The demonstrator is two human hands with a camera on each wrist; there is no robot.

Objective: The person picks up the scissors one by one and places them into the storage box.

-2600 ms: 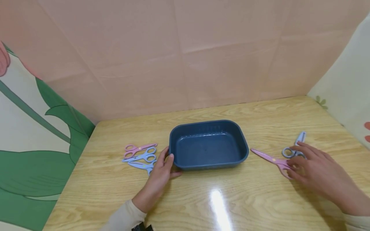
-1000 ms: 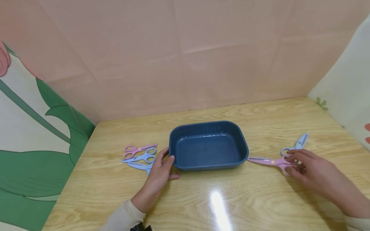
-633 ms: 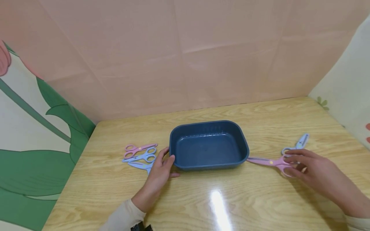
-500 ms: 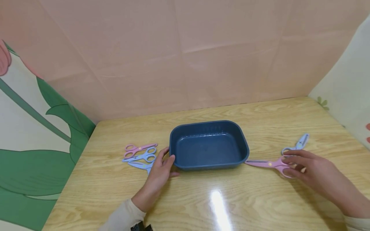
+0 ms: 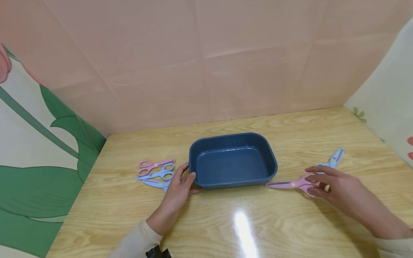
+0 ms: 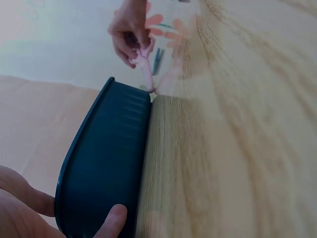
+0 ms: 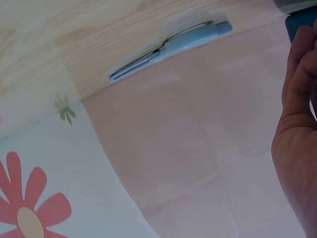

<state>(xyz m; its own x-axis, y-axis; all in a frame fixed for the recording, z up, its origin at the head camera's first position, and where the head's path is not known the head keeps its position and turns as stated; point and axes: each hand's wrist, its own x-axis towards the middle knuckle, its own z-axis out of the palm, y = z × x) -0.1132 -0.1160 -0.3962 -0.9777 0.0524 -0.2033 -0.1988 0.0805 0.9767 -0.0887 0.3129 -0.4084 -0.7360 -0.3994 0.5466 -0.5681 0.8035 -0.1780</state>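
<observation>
A dark blue rectangular tray [image 5: 233, 185] sits mid-table. My left hand [image 5: 175, 191] holds its left end, thumb at the rim and fingers against the outer wall. On the right, my right hand [image 5: 345, 193] pinches the handles of pink scissors [image 5: 287, 185], whose blades point left with the tip by the tray's front right corner. The left wrist view shows these pink scissors [image 6: 144, 64] sloping from the fingers to the tray's far end. Just behind the right hand lie light blue scissors [image 5: 336, 158], their handles partly covered by its fingers.
Left of the tray lie other scissors: pink ones [image 5: 161, 164], blue ones [image 5: 158, 174] and a second blue pair [image 5: 156, 184] partly behind my left hand. A pink sheet [image 5: 206, 71] hangs along the table's back edge, with patterned panels at both sides.
The pink scissors in my right hand have swung to point straight left and shifted left and nearer, from right of the tray to its front corner. My left hand stays on the tray.
</observation>
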